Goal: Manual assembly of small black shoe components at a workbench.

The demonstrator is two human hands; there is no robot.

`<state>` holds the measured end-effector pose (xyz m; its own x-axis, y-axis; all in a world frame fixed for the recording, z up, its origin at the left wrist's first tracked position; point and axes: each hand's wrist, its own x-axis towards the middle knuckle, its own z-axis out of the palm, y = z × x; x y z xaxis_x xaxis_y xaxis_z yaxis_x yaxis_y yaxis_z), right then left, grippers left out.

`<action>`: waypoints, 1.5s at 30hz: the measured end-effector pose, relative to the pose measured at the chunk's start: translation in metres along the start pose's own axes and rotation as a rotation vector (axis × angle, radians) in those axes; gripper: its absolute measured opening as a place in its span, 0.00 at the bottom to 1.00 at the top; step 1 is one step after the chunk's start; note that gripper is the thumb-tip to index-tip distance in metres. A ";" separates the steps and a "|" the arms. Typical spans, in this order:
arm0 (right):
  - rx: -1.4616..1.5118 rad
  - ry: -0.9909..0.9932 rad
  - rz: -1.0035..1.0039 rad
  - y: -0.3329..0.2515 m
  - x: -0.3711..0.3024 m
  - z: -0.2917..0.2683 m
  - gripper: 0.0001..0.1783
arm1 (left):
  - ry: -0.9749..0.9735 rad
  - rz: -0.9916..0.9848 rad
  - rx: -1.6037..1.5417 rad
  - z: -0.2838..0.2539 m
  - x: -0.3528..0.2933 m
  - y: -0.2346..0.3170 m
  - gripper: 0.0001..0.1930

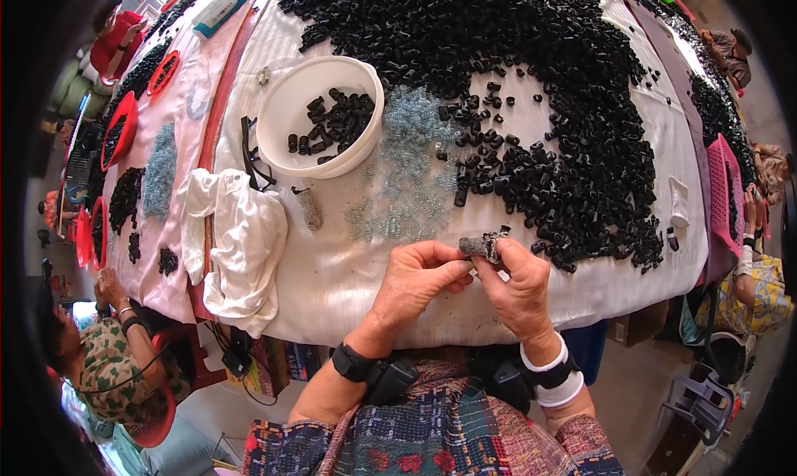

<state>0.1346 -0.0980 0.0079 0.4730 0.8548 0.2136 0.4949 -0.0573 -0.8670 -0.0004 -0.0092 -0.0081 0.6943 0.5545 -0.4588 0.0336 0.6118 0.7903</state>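
My left hand [415, 281] and my right hand [516, 287] meet over the near edge of the cloth-covered table [332, 277]. Together they pinch a small dark grey tube-shaped part [483, 244] with a bit of metal at its end. The left fingertips grip its left end, the right thumb and fingers hold its right end. Just beyond the hands lies a patch of pale blue springs [407, 173]. A large heap of black plastic tubes [531, 78] covers the far and right side of the table.
A white bowl [286, 115] holding some black tubes stands at the left, with dark glasses [251, 156] and a crumpled white cloth [237, 235] beside it. Other people sit at the left [108, 360] and right [760, 277]. Red trays [120, 127] and a pink basket [729, 190] flank the table.
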 end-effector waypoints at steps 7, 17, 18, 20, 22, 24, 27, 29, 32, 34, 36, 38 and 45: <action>-0.063 -0.005 -0.097 0.002 -0.002 0.001 0.11 | 0.053 -0.054 0.009 0.005 0.001 0.009 0.07; -0.036 -0.079 -0.169 0.016 -0.007 0.007 0.22 | 0.048 -0.088 -0.079 0.004 0.002 0.010 0.05; -0.055 -0.057 -0.231 0.019 -0.007 0.008 0.22 | 0.045 -0.080 -0.084 0.006 0.002 0.010 0.04; -0.055 -0.050 -0.237 0.015 -0.006 0.011 0.23 | 0.033 -0.079 -0.084 0.005 0.003 0.010 0.04; -0.132 -0.009 -0.285 0.015 -0.008 0.014 0.22 | 0.020 -0.075 -0.084 0.004 0.003 0.010 0.04; -0.157 0.008 -0.308 0.017 -0.008 0.017 0.22 | 0.025 -0.070 -0.092 0.004 0.002 0.010 0.03; -0.197 0.031 -0.336 0.014 -0.006 0.017 0.21 | 0.033 -0.074 -0.110 0.005 0.002 0.012 0.05; -0.209 0.036 -0.343 0.013 -0.005 0.016 0.20 | 0.043 -0.070 -0.093 0.006 0.002 0.011 0.05; -0.266 0.040 -0.384 0.016 -0.005 0.014 0.19 | 0.053 -0.061 -0.049 0.007 0.001 0.010 0.04; -0.272 0.042 -0.403 0.017 -0.004 0.013 0.19 | 0.052 -0.057 -0.022 0.008 0.001 0.010 0.03; -0.286 0.041 -0.415 0.019 -0.006 0.013 0.18 | 0.061 -0.035 0.032 0.008 0.001 0.010 0.04; -0.303 0.040 -0.426 0.019 -0.006 0.012 0.18 | 0.061 -0.037 0.052 0.007 0.002 0.008 0.04; -0.282 0.036 -0.414 0.018 -0.006 0.011 0.18 | 0.026 -0.027 0.090 0.004 0.003 0.007 0.04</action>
<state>0.1329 -0.0983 -0.0143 0.2179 0.8170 0.5339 0.8220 0.1413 -0.5517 0.0047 -0.0054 -0.0022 0.6736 0.5534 -0.4898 0.1175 0.5741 0.8103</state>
